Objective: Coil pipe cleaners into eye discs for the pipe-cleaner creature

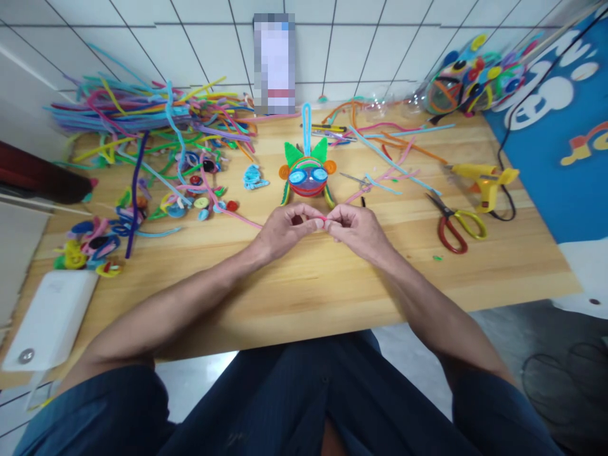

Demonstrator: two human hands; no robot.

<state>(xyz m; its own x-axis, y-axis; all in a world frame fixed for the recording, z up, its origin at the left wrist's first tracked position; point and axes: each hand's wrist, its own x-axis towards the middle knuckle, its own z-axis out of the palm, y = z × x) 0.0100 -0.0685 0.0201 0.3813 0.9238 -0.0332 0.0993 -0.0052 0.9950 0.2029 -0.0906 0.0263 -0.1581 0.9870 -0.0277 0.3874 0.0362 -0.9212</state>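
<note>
My left hand [284, 232] and my right hand [352, 229] meet at the middle of the wooden table [313, 285], both pinched on a pink pipe cleaner [240, 216] that trails off to the left across the wood. The fingertips touch each other where the pink tip shows. Just behind my hands stands a pipe-cleaner animal face [308, 174] with green ears, orange side coils, blue eyes and a light blue loop on top.
A big heap of coloured pipe cleaners [142, 120] fills the back left. Red-and-yellow scissors [453, 225] and a yellow glue gun [484, 180] lie at the right. A white box [52, 320] sits at the front left. Small coiled pieces [95, 244] lie left.
</note>
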